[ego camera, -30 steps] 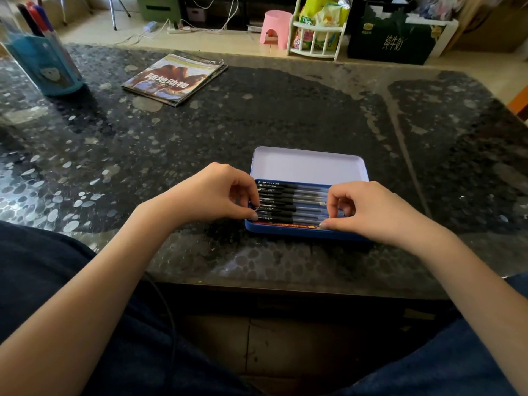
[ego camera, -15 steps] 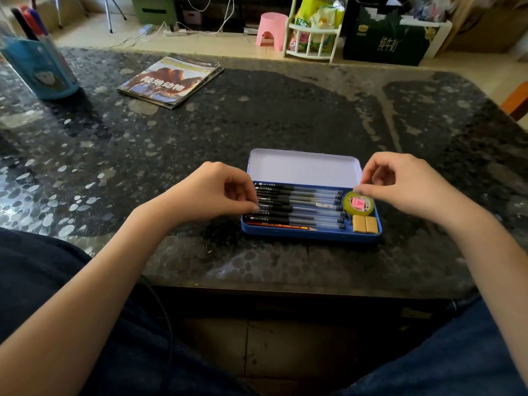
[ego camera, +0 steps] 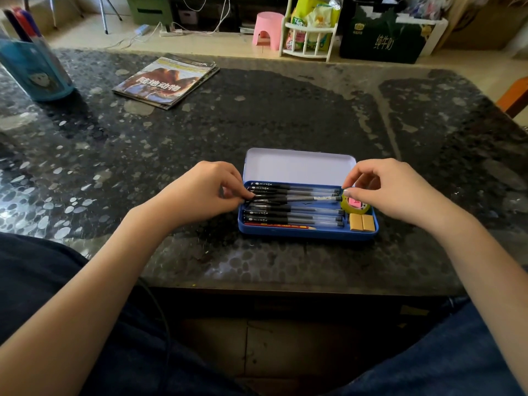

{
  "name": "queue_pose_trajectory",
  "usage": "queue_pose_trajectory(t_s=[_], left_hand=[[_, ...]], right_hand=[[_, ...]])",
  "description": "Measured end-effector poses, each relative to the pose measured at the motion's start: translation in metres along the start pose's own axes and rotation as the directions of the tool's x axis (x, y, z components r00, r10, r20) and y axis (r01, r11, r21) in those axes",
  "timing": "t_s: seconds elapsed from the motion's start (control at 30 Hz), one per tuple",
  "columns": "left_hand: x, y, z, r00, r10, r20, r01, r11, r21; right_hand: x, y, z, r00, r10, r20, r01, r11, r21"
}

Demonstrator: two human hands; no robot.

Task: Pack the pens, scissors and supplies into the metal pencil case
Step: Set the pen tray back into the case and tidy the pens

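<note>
A blue metal pencil case (ego camera: 308,234) lies open on the dark table, its pale lid (ego camera: 300,167) folded back. Inside lie several black pens (ego camera: 294,215) in a row, with a red pencil (ego camera: 285,225) along the front wall. A yellow tape roll (ego camera: 355,207) and two tan erasers (ego camera: 362,222) fill the right end. One black pen (ego camera: 300,198) sits slightly askew over the others. My left hand (ego camera: 200,192) pinches its left end. My right hand (ego camera: 400,190), fingers curled, pinches its right end just above the tape roll.
A magazine (ego camera: 165,81) lies at the back left, and a blue pen holder (ego camera: 34,70) with markers stands at the far left. Beyond the table stand a pink stool (ego camera: 268,30), a white rack (ego camera: 308,32) and a dark box (ego camera: 383,38).
My right hand lifted off the pens, uncovering the tape roll and erasers, then came down to the right end of one pen. My left hand has lifted that pen's left end slightly.
</note>
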State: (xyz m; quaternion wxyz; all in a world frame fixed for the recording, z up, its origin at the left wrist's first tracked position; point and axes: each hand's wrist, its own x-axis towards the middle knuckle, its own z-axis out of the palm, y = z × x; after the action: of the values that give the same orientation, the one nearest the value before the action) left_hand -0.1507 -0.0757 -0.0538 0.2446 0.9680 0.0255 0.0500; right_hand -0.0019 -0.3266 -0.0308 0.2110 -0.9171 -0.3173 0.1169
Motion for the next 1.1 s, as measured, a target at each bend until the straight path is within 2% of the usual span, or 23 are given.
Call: queue_pose_trajectory(t_s=[0.1,0.2,0.33,0.53,0.77,1.1], left_hand=[[0.000,0.002,-0.001,1.000,-0.009,-0.001,0.009,1.000,0.000],[0.001,0.002,0.000,1.000,-0.025,-0.013,0.025,1.000,0.015],[0.002,0.001,0.001,0.998,-0.043,-0.037,0.043,0.999,0.011],[0.004,0.003,0.006,0.997,-0.050,-0.066,0.050,0.999,0.002],[0.004,0.002,0.005,0.990,-0.130,-0.050,0.130,0.992,0.004],[0.004,0.004,0.007,0.985,-0.167,-0.047,0.167,0.986,-0.007]], right_hand=[[-0.003,-0.010,0.005,0.996,-0.086,-0.034,0.087,0.996,0.017],[-0.005,-0.015,0.011,0.990,-0.144,-0.011,0.143,0.989,-0.048],[-0.005,-0.013,0.017,0.993,-0.114,0.028,0.116,0.986,-0.122],[-0.007,-0.019,0.023,0.994,-0.107,-0.019,0.099,0.963,-0.250],[-0.012,-0.027,0.025,0.996,-0.075,-0.047,0.054,0.936,-0.347],[-0.012,-0.026,0.024,0.996,-0.082,-0.037,0.067,0.952,-0.300]])
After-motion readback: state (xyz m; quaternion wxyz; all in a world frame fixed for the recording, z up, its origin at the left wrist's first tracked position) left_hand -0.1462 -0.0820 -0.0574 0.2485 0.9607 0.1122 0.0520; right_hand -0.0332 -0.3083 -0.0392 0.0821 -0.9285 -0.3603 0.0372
